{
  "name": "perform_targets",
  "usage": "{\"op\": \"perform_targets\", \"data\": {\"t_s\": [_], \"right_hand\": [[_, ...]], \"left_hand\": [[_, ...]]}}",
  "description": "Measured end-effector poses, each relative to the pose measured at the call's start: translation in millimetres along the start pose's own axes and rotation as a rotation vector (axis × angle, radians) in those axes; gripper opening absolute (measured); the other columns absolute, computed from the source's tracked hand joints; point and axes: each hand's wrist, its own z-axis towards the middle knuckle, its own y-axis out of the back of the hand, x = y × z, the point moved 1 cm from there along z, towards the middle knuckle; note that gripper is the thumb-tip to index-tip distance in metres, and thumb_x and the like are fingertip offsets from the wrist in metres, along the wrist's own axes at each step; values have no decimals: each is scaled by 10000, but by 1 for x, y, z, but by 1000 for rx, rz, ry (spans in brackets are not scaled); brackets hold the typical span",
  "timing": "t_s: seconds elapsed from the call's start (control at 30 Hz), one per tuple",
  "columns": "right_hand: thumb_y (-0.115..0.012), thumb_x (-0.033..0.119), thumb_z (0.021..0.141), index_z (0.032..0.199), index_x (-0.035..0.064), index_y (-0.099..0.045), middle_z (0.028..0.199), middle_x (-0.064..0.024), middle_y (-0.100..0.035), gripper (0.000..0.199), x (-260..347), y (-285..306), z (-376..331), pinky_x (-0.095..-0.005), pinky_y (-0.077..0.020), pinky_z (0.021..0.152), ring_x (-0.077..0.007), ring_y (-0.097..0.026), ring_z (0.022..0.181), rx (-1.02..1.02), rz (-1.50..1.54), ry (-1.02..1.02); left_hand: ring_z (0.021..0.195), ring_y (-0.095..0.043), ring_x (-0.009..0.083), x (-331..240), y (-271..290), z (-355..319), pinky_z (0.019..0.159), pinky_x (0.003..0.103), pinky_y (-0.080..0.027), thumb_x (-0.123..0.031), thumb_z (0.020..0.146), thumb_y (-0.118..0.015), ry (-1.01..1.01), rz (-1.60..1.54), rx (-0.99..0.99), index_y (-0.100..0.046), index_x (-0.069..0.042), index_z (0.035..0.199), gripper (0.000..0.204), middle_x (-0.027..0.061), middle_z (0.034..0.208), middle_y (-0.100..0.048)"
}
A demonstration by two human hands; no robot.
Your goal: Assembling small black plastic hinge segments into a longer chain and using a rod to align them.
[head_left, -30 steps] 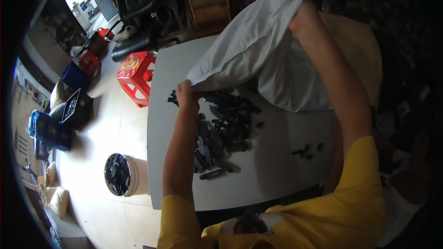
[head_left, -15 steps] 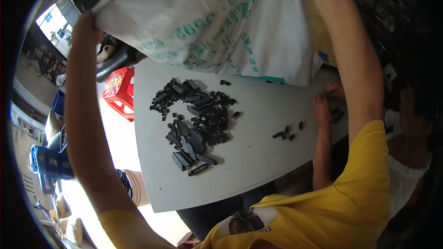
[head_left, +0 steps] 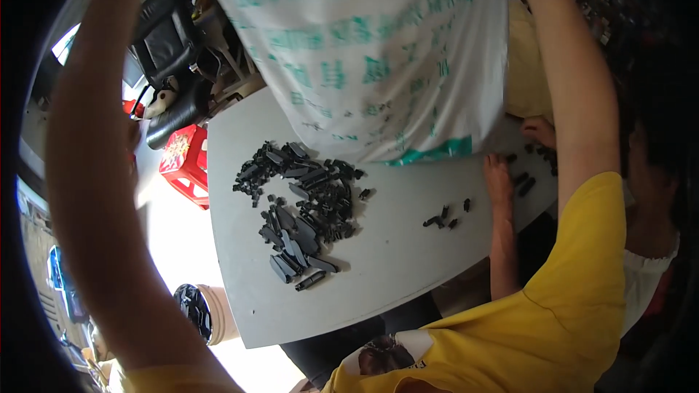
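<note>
A large white woven sack (head_left: 378,51) with green printing hangs spread out over the far part of the table, its lower edge close to the tabletop. My left forearm (head_left: 91,175) and my right forearm (head_left: 575,87) reach up on either side of it. Both my hands lie beyond the upper edge of the picture, so their grip is hidden, as are the sack's upper corners. Below the sack, a heap of black plastic parts (head_left: 306,196), some long and flat and others small, lies on the white table (head_left: 393,269).
A co-worker's hands (head_left: 498,175) rest at the table's right side near more black parts (head_left: 523,183). A few small black pieces (head_left: 443,220) lie apart. Left of the table are a red stool (head_left: 183,160), a bucket (head_left: 218,313) and a black chair (head_left: 166,33).
My arms have risen and both hands have left the picture at the top. The sack, slanted before, now hangs straighter, and its lower edge has come nearer to the black heap.
</note>
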Motion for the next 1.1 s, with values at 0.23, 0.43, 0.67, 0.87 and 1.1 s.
{"op": "perform_targets", "data": {"t_s": [0.23, 0.43, 0.67, 0.87, 1.1], "right_hand": [[-311, 647, 895, 1491, 123, -239, 1474, -163, -346, 797, -14, 8, -28, -483, -392, 1001, -366, -416, 1266, 467, 591, -567], [-468, 528, 935, 1376, 41, -423, 1362, -192, -467, 659, -78, 39, -34, -473, -430, 950, -351, -501, 1165, 372, -237, -207], [-603, 328, 881, 1450, 43, -283, 1430, -157, -387, 712, -64, 109, -251, -428, -322, 1065, -283, -412, 1300, -12, -546, -12], [-672, 169, 837, 1325, -4, -471, 1397, -191, -440, 555, -185, 165, -369, -444, -275, 1083, -316, -407, 1292, 172, -1223, 159], [-618, 157, 914, 865, -67, -638, 653, -10, -552, 230, -168, 144, -327, -299, -398, 766, -130, -503, 661, -78, -840, 331]], "left_hand": [[1299, -414, 249, -111, -49, -197, 1057, 345, -328, -444, 915, -504, 346, -1538, 206, -354, -79, 1404, 628, 144, 1377, -444], [1354, -320, 223, -139, -180, -330, 1112, 366, -237, -186, 848, -658, 431, -1751, 698, -302, -6, 1433, 709, 147, 1428, -389], [1299, -390, 239, -177, -339, -343, 1096, 396, -293, -345, 947, -466, 584, -2218, 652, -365, -56, 1400, 547, 124, 1412, -416], [1269, -421, 258, -174, -399, -346, 1091, 412, -314, -465, 996, -333, 726, -2749, 789, -371, -90, 1397, 550, 114, 1409, -421], [1145, -491, 235, -129, -260, -282, 959, 400, -445, -328, 948, -496, 37, -2464, 540, -447, -51, 1303, 453, 105, 1276, -498]]}}
